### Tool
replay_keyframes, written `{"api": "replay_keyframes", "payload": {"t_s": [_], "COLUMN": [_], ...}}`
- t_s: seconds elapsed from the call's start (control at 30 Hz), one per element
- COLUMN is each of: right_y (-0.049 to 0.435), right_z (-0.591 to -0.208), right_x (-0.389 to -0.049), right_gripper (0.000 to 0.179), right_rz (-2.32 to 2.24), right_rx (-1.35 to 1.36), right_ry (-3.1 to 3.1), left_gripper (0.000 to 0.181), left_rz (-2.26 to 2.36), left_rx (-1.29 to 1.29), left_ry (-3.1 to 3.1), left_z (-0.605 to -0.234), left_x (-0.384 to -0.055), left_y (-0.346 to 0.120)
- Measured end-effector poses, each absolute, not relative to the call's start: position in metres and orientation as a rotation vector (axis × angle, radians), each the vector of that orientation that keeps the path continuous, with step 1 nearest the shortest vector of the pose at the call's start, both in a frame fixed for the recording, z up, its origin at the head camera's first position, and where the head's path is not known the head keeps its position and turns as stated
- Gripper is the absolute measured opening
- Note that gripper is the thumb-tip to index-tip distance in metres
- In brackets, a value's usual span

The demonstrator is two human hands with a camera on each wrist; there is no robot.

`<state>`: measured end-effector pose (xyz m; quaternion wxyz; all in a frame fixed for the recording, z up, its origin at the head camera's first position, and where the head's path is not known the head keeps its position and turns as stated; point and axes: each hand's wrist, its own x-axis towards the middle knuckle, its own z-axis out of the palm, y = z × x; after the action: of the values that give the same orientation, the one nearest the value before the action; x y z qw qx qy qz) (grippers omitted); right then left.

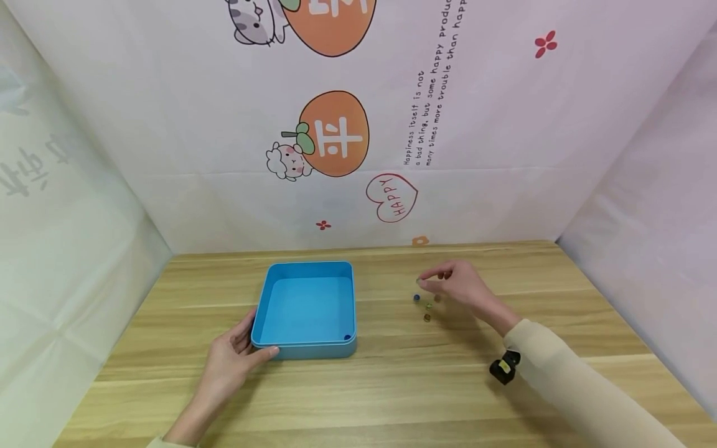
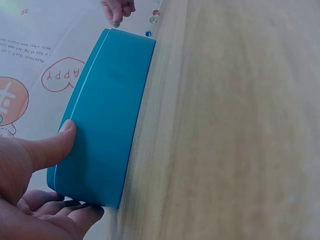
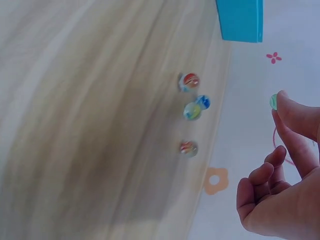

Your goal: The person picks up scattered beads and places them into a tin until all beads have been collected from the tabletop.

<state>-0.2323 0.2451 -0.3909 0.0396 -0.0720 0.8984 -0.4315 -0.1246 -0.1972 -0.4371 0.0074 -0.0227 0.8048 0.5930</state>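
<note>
Right wrist view crops the blue box [image 3: 241,21] at top. Marble [image 1: 347,337] inside is probably blue, pattern too small to tell.

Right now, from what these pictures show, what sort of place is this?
Probably a small screened-off workspace: a wood-grain tabletop, pale sheets enclosing it on three sides, and a blue box resting on the wood.

Right-hand grip [image 3: 296,192] pinching a round green glass marble [image 3: 273,101], four round mixed-colour glass marbles [image 3: 192,111] just chilling on the wood-grain tabletop [image 3: 95,130].
</note>
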Motion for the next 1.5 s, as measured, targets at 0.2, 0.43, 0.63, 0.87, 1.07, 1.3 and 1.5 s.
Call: {"api": "replay_keyframes", "payload": {"t_s": [0.2, 0.43, 0.63, 0.87, 1.07, 1.3, 1.5], "right_y": [0.233, 0.218, 0.204, 0.183, 0.165, 0.144, 0.125], "right_z": [-0.384, -0.378, -0.375, -0.367, -0.365, -0.36, -0.355], "right_x": [-0.236, -0.239, -0.243, -0.244, -0.248, -0.25, -0.251], "right_gripper": [0.024, 0.024, 0.021, 0.015, 0.014, 0.016, 0.014], "right_rz": [-1.365, -1.37, -1.346, -1.345, -1.398, -1.417, -1.391], "right_rx": [-0.252, -0.264, -0.33, -0.384, -0.421, -0.493, -0.495], "right_ry": [2.729, 2.715, 2.726, 2.72, 2.672, 2.636, 2.618], "left_gripper": [0.094, 0.094, 0.094, 0.094, 0.094, 0.092, 0.092], "left_rz": [1.852, 1.835, 1.822, 1.828, 1.831, 1.868, 1.88], "left_rx": [-0.072, -0.066, -0.055, -0.055, -0.055, -0.037, -0.04], "left_ry": [2.517, 2.527, 2.535, 2.529, 2.529, 2.531, 2.516], "left_z": [-0.438, -0.437, -0.437, -0.438, -0.438, -0.437, -0.437], "left_x": [-0.125, -0.125, -0.124, -0.125, -0.125, -0.125, -0.125], "left_y": [-0.197, -0.197, -0.198, -0.198, -0.198, -0.197, -0.198]}}
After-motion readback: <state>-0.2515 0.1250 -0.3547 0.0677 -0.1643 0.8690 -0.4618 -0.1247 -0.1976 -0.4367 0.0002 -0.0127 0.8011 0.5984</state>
